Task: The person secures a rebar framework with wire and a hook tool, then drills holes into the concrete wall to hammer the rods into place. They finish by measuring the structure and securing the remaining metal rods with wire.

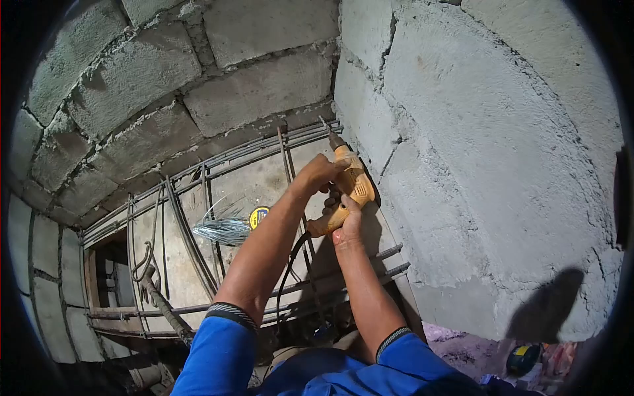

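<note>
A yellow power drill (pixel 360 183) is held in both hands in the corner between the two block walls. Its bit (pixel 323 123) points away from me, the tip close to the far wall's base. My left hand (pixel 318 175) grips the front of the drill body, behind the chuck (pixel 336 141). Lower down, my right hand (pixel 351 221) wraps round the rear handle; part of its fingers is hidden behind the drill. A black cord (pixel 288 267) runs from the handle toward my body. Left of my left forearm lie a yellow-and-black tape measure (pixel 259 215) and a bundle of wire (pixel 221 230).
Steel bars (pixel 251 148) run along the far wall and cross the pale board (pixel 181 247). Nearer bars (pixel 389 252) cross in front of me. A forked metal tool (pixel 149 272) leans at left beside a framed opening (pixel 109 267). The right block wall (pixel 475 145) rises close by.
</note>
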Demonstrator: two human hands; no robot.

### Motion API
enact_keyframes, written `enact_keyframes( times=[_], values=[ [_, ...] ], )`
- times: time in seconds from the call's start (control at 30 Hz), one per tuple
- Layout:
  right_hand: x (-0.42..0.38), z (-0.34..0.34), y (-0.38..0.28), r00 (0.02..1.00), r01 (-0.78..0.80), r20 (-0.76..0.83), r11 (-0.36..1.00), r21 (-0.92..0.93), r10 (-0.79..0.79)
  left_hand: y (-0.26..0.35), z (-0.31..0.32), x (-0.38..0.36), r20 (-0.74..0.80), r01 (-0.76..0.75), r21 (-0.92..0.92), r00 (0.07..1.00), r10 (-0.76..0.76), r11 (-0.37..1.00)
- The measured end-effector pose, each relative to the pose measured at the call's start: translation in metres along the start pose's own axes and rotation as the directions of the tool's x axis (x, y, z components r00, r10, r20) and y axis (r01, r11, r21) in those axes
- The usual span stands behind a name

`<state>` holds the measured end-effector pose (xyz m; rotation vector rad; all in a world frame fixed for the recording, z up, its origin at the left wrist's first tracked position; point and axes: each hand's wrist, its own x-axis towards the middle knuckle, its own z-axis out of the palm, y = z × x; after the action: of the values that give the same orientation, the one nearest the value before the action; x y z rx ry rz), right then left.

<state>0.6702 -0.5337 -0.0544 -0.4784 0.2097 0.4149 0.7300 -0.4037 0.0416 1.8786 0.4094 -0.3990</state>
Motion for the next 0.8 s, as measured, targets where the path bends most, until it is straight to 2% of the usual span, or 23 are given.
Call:
enact_keyframes(
  times=[0.03,0.1,0.13,0.23,0.27,0.33,0.37,0.43,0.5,0.63,0.8],
  values=[
    [0.001,-0.002,0.0,1.0,0.001,-0.004,1.0,0.002,-0.001,0.001,0.007,0.005,0.004,0.002,0.002,1.0,-0.002,1.0],
    [0.002,-0.003,-0.001,0.999,-0.039,-0.034,0.999,-0.015,0.039,-0.001,0.024,0.016,-0.114,0.076,-0.052,0.99,-0.081,0.996],
    [0.003,-0.003,-0.002,0.999,-0.036,-0.035,0.999,-0.011,0.036,-0.006,0.034,0.025,-0.249,0.035,-0.069,0.967,-0.051,0.997],
    [0.009,-0.01,-0.003,0.997,-0.08,0.004,0.996,0.04,0.08,-0.015,0.042,0.046,-0.294,0.004,0.008,0.956,-0.001,1.0],
    [0.01,-0.013,-0.002,0.996,-0.091,-0.006,0.996,0.011,0.091,-0.025,0.043,0.059,-0.296,0.005,0.009,0.955,-0.002,1.0],
    [0.01,-0.015,0.002,0.994,-0.111,-0.023,0.994,-0.015,0.11,-0.047,0.045,0.08,-0.1,-0.166,0.249,0.976,0.196,0.954],
    [0.01,-0.014,0.002,0.995,-0.083,-0.049,0.996,-0.043,0.081,-0.041,0.042,0.071,-0.1,-0.163,0.249,0.976,0.193,0.955],
    [0.008,-0.01,-0.001,0.996,-0.055,-0.076,0.995,-0.081,0.049,-0.021,0.039,0.044,-0.133,-0.054,-0.033,0.99,0.05,0.998],
    [0.003,-0.003,-0.003,0.993,-0.032,-0.116,0.991,-0.128,0.017,-0.026,0.044,0.048,-0.183,-0.061,-0.003,0.981,0.059,0.998],
    [0.001,0.007,-0.008,0.986,-0.051,-0.161,0.994,-0.098,0.034,-0.028,0.05,0.053,-0.315,-0.053,0.039,0.947,0.062,0.998],
    [0.001,0.004,-0.008,0.988,-0.057,-0.149,0.988,-0.141,0.036,-0.026,0.049,0.046,-0.338,-0.067,0.044,0.938,0.078,0.997]
  ],
)
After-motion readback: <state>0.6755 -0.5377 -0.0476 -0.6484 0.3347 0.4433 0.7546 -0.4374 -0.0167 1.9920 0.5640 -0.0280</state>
